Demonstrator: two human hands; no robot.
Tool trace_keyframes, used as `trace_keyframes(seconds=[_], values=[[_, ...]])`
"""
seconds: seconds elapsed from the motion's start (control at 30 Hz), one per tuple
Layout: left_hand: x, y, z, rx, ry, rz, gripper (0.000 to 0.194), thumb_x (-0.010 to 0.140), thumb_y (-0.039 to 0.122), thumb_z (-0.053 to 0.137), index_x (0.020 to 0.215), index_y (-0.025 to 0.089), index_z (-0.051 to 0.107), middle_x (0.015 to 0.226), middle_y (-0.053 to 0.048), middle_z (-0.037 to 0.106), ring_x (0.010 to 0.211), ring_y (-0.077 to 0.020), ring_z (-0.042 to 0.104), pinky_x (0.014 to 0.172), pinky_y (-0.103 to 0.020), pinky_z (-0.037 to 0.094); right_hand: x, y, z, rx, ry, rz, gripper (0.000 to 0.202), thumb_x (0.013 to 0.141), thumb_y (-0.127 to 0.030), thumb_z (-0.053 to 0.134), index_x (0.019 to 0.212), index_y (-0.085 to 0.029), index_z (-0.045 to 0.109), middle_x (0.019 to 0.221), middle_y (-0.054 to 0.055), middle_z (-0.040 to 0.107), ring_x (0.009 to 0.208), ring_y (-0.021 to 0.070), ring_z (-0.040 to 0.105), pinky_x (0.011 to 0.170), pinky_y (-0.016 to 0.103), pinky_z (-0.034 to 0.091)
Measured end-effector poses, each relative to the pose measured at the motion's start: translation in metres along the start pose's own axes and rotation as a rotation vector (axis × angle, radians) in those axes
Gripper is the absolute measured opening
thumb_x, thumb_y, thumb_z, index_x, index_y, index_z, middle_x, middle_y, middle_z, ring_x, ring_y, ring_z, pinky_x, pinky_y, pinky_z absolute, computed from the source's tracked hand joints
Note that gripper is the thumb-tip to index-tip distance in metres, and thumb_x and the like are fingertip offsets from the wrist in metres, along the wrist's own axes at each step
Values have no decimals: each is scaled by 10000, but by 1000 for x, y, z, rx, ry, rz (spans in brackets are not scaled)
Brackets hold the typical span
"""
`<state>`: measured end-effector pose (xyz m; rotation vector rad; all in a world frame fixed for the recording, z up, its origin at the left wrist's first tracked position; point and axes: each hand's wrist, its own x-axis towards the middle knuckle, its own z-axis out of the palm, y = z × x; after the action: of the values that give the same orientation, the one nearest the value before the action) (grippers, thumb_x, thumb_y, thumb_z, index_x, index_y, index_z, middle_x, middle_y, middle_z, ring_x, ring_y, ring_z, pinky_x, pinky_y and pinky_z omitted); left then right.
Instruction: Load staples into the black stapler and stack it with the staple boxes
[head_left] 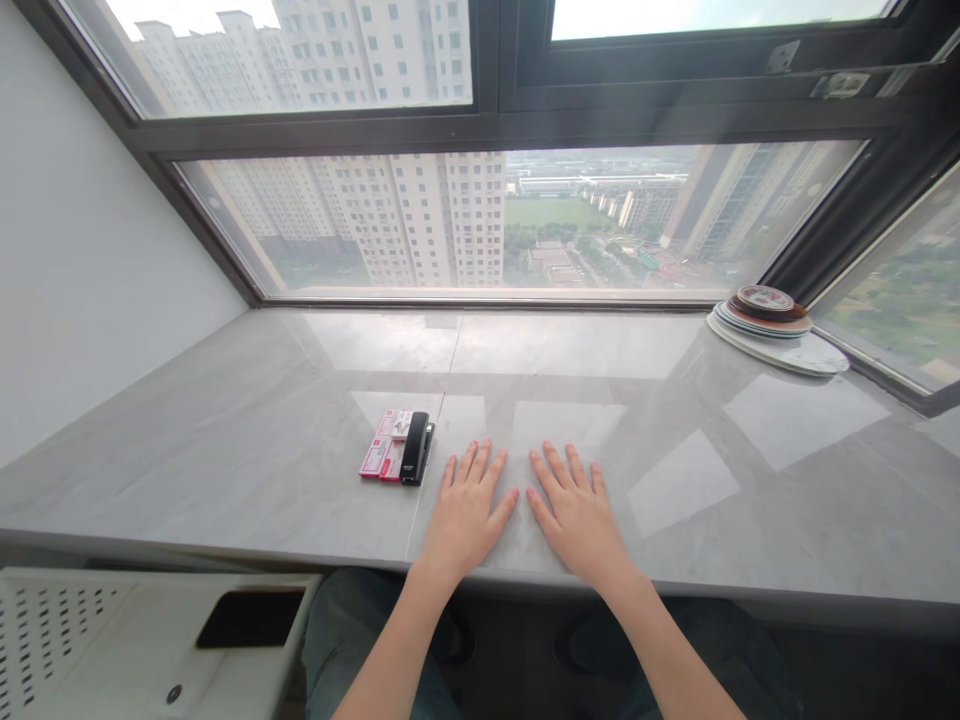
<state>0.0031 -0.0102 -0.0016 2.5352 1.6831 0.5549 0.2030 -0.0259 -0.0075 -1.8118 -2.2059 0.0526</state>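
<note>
We hold our left hand (466, 510) and right hand (576, 510) side by side, palms down and flat, backs turned up, a narrow gap between them. Our left fingers (480, 462) and right fingers (556, 465) point forward, lightly spread; both hands are bare and grip nothing. Our left thumb (506, 510) and right thumb (541, 512) angle inward toward each other, near but apart. Our left forearm (401, 640) and right forearm (664, 640), both bare, slant inward from below, so that our wrists (441, 570) lie farther apart than our thumbs.
</note>
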Motion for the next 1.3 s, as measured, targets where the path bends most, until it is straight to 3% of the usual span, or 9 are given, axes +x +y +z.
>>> trace_keyframes(seconds=[0.23, 0.3, 0.4, 0.53, 0.63, 0.8, 0.97, 1.13, 1.3], values=[[1, -4, 1, -19, -18, 40, 602, 1050, 423, 452, 1625, 325, 304, 1708, -47, 263, 1593, -315, 180, 1273, -597, 189, 36, -39, -13, 348, 51, 136, 499, 1019, -370, 431, 1470, -186, 543, 1375, 168, 610, 1349, 340, 495, 1173, 560, 303], [2, -7, 3, -21, -26, 78, 639, 1036, 362, 474, 1639, 330, 266, 1708, -39, 265, 1600, -324, 142, 1283, -608, 138, 58, -74, -16, 528, 43, 14, 559, 1024, -367, 414, 1552, -183, 424, 1386, 149, 585, 1326, 291, 500, 1134, 460, 381], [2, -12, 9, -31, -41, 69, 672, 1026, 349, 493, 1646, 337, 235, 1705, -35, 273, 1601, -336, 126, 1284, -635, 85, 95, -128, -11, 575, -26, -33, 662, 994, -455, 489, 1601, -248, 323, 1438, 139, 519, 1300, 321, 495, 1068, 500, 415], [1, -17, 7, -125, -118, 72, 595, 998, 343, 548, 1576, 341, 403, 1692, -27, 304, 1582, -354, 202, 1265, -642, 186, 138, -162, 3, 476, -99, -83, 675, 928, -543, 593, 1502, -213, 465, 1358, 169, 544, 1223, 339, 515, 916, 439, 486], [0, -16, -9, -362, -140, 132, 482, 953, 252, 589, 1428, 333, 595, 1537, -32, 546, 1491, -332, 406, 1198, -551, 380, 154, -146, 6, 436, -124, -147, 556, 922, -411, 614, 1448, -244, 539, 1269, 135, 601, 1172, 309, 546, 859, 373, 489], [1, -13, -32, -714, -80, 22, 245, 1010, 296, 525, 1086, 256, 754, 1046, -50, 762, 1026, -242, 699, 941, -396, 557, 138, -67, -10, 409, -96, -167, 648, 910, -107, 486, 1531, -293, 483, 1278, 87, 648, 1132, 242, 606, 928, 331, 459], [6, -5, -22, -491, 51, -57, 327, 1021, 335, 526, 1323, 308, 648, 1355, -57, 648, 1270, -259, 577, 1020, -412, 507, 97, -8, -22, 496, 53, -132, 447, 943, -198, 524, 1369, -289, 621, 1289, 46, 688, 1133, 218, 634, 1142, 419, 341], [10, 8, -8, -141, -28, 77, 462, 1014, 366, 540, 1474, 338, 505, 1582, -35, 469, 1516, -328, 307, 1161, -537, 356, 82, -11, -18, 532, 163, -46, 296, 898, -379, 675, 1176, -281, 698, 1156, 31, 743, 1100, 235, 646, 1128, 446, 340], [11, 10, -5, -97, -5, 49, 515, 1039, 396, 475, 1547, 349, 401, 1629, -30, 414, 1512, -303, 324, 1201, -543, 302, 91, -20, -20, 788, 241, 74, 224, 858, -357, 667, 1052, -251, 699, 1040, 30, 758, 991, 218, 661, 1017, 402, 437]])
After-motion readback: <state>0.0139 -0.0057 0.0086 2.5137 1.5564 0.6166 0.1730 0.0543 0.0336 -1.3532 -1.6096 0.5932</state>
